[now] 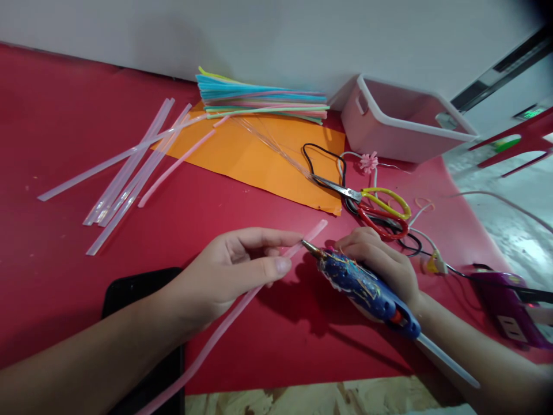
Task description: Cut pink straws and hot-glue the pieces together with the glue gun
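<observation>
Between thumb and fingers, my left hand pinches a pink pipe cleaner a little below its upper end, and its tail runs down past the bottom edge of the view. My right hand is wrapped round a blue hot glue gun smeared with dried glue. The gun's metal nozzle touches or almost touches the pipe cleaner just beyond my left fingertips. A clear glue stick pokes out of the gun's back end. Most of my right fingers are hidden behind the gun.
Scissors and an orange sheet lie ahead. Beyond is a pipe cleaner bundle; glue sticks lie left. A pink bin stands at back right, cords and a purple power strip at right. A black phone is under my left forearm.
</observation>
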Motion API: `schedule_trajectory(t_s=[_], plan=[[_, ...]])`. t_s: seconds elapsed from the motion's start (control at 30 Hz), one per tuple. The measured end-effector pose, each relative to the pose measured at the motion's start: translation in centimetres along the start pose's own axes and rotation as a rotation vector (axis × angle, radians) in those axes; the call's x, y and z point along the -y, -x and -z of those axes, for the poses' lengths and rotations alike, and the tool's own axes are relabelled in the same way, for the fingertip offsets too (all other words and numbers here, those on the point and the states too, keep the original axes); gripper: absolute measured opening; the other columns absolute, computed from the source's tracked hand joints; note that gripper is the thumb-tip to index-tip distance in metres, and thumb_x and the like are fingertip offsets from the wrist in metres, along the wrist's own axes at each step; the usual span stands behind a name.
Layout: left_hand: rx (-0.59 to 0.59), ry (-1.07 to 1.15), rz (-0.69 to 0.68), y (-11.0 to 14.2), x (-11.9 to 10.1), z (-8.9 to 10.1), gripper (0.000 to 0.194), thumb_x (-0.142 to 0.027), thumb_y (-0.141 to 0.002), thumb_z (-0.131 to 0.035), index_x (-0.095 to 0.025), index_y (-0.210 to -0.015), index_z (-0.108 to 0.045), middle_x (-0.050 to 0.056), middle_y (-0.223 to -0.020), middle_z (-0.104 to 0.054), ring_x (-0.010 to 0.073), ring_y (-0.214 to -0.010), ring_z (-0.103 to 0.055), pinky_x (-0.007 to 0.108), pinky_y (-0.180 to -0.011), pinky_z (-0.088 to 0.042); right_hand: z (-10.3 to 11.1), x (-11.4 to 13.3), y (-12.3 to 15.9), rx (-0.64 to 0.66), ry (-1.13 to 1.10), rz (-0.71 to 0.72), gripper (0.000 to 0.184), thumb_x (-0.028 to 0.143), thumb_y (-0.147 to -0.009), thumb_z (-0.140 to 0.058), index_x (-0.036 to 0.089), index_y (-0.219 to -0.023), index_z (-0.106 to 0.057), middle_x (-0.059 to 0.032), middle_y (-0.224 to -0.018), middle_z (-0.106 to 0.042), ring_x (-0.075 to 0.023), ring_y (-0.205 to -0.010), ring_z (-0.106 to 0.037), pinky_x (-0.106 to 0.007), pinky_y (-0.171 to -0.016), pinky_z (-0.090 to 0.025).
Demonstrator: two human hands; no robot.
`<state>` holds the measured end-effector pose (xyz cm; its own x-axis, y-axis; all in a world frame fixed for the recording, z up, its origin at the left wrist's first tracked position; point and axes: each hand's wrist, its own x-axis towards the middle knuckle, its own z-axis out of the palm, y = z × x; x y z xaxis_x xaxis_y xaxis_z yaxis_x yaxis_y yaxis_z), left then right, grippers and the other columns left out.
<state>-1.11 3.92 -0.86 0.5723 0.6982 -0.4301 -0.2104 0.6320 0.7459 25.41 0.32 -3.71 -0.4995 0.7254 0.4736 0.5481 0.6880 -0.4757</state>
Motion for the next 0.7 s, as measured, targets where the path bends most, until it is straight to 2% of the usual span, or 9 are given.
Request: schedule_trajectory(t_s=[0.17,0.4,0.7], plan=[[0.007,-0.020,-0.008,-0.10,0.13,0.09,0.017,-0.021,-0.075,-0.081,-0.031,-0.089,-0.082,-0.006,-0.066,-0.070,0.0033,-0.060,-0.059,0.011,-0.062,-0.046,0.06,0.10,-0.10,-0.012,0.000,0.002,0.008,0.022,-0.091,-0.058,0.019,-0.099,-0.057,-0.0075,-0.086,-0.063,-0.0229,-0.085,-0.064,-0.040,-0.078,-0.049],[0.016,0.011,0.004,-0.16,0.12,-0.05,0.023,-0.015,-0.074,-0.078,-0.032,-0.087,-0.083,-0.006,-0.067,-0.070,0.0039,-0.060,-0.060,0.013,-0.063,-0.047,0.04,0.21,-0.24,-0.017,0.009,0.014,0.009,0.019,-0.090,-0.059,0.019,-0.099,-0.056,-0.0078,-0.087,-0.063,-0.0222,-0.084,-0.063,-0.039,-0.078,-0.048],[0.020,0.004,0.007,-0.02,-0.14,-0.08,0.030,-0.009,-0.070,-0.072,-0.031,-0.088,-0.083,-0.006,-0.066,-0.061,0.0043,-0.061,-0.058,0.014,-0.062,-0.044,0.03,0.35,-0.30,-0.026,0.013,-0.002,0.009,0.020,-0.089,-0.059,0.021,-0.097,-0.056,-0.0072,-0.084,-0.064,-0.0225,-0.080,-0.064,-0.039,-0.075,-0.048]])
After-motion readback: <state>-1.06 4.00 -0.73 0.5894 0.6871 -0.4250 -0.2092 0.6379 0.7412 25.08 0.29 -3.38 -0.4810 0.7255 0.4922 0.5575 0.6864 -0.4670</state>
